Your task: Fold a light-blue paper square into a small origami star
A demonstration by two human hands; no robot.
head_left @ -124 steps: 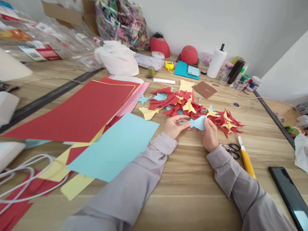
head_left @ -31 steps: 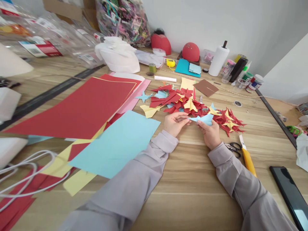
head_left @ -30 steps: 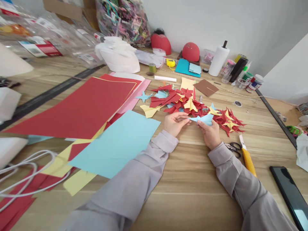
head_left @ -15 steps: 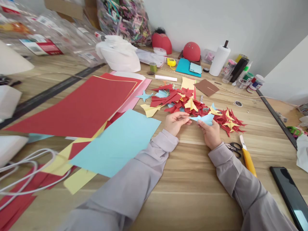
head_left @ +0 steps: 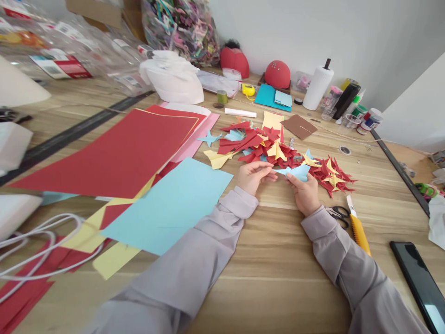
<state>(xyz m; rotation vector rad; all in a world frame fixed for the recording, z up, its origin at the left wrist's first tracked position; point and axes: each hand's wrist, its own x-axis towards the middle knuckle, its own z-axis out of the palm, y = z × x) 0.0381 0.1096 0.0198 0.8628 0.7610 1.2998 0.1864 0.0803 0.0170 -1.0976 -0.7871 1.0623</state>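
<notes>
A small piece of folded light blue paper (head_left: 299, 172) is held between my two hands, just above the table. My right hand (head_left: 306, 193) pinches its body between thumb and fingers. Its narrow left point reaches my left hand (head_left: 255, 177), whose thumb and fingertips are closed on it. Right behind my hands lies a pile of folded paper pieces (head_left: 259, 146), mostly red with some yellow and blue. A second cluster of spiky red and yellow paper stars (head_left: 334, 176) lies to the right of my right hand.
Large red sheets (head_left: 121, 153) and a light blue sheet (head_left: 170, 204) cover the left side. Black scissors (head_left: 340, 214), a yellow-handled knife (head_left: 360, 235) and a phone (head_left: 415, 283) lie to the right. Bottles and jars (head_left: 347, 104) stand at the back right.
Hardly anything differs. Both hands stay on the folded blue paper in nearly the same place, and the view has shifted very slightly.
</notes>
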